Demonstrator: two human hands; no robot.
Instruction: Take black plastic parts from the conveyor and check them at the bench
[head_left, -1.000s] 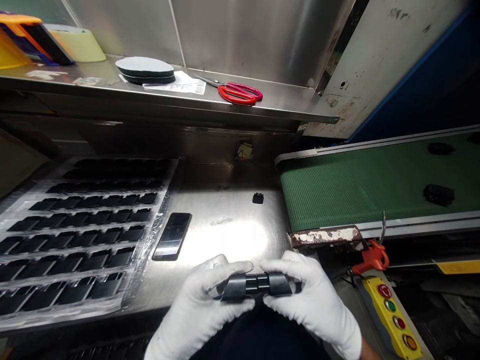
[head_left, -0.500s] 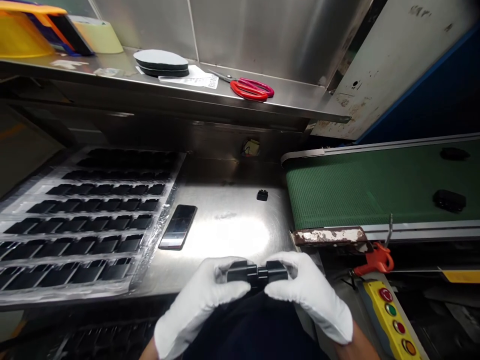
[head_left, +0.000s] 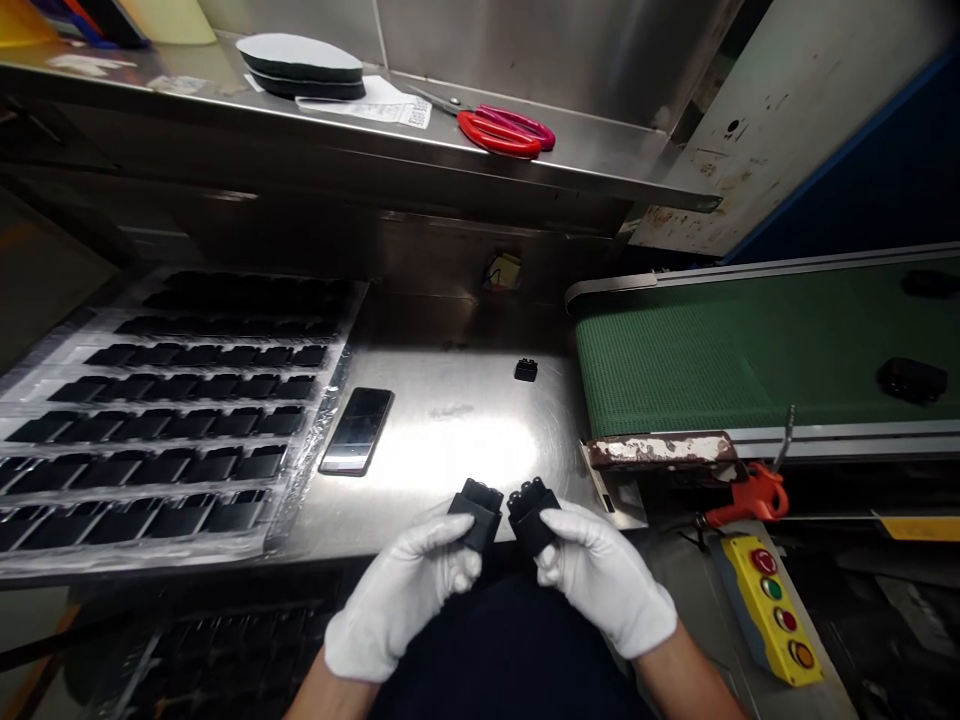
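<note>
White gloves cover both of my hands, held close together over the front edge of the steel table (head_left: 427,400). Between the thumb and fingers of my left hand (head_left: 409,580) is a black plastic part (head_left: 478,515) with a knobbed top end. My right hand (head_left: 604,570) grips a similar black plastic piece (head_left: 531,515), tilted toward the first, with a small gap between them. A third, smaller-looking black part (head_left: 526,370) lies on the table beyond my hands. To the left of it rests a phone (head_left: 357,432).
Rows of black parts fill a white tray (head_left: 296,470) on the left. At right runs a green conveyor belt (head_left: 675,350) carrying black parts (head_left: 912,380). Below it are an orange-handled tool (head_left: 754,495) and a yellow button box (head_left: 776,610). Red scissors (head_left: 506,132) lie on the shelf (head_left: 600,170).
The two black parts, end to end before, are now apart and turned with their knobbed ends up and away from me. Both hands have rotated; the view has tipped slightly downward.
</note>
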